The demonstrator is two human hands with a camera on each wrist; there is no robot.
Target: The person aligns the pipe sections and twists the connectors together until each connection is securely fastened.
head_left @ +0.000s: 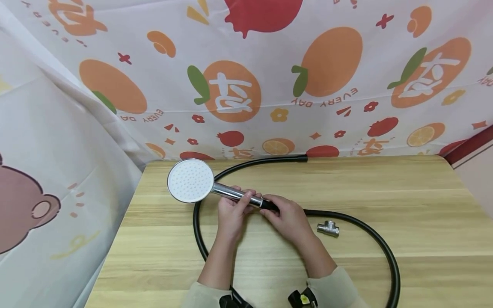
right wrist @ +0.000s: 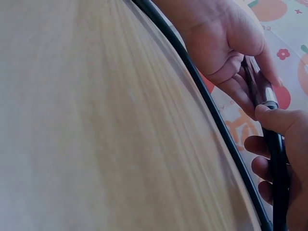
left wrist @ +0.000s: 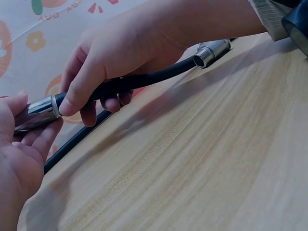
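Note:
A handheld shower head [head_left: 190, 180] with a round white spray face and chrome handle [head_left: 228, 191] is held above the table. My left hand [head_left: 232, 216] grips the lower part of that handle. Just beside it, my right hand [head_left: 289, 220] pinches the black end of the shower hose [head_left: 362, 222], which meets the handle's base. In the left wrist view the hose end [left wrist: 58, 102] sits against the chrome rim; whether it is threaded in is hidden. In the right wrist view the fingers [right wrist: 262, 168] of my right hand curl round the hose.
A chrome T-shaped valve fitting [head_left: 328, 229] lies on the wooden table [head_left: 431, 239], right of my right hand. The hose loops round both sides, its free end [head_left: 302, 158] near the back edge. A fruit-print cloth [head_left: 277, 77] hangs behind the table.

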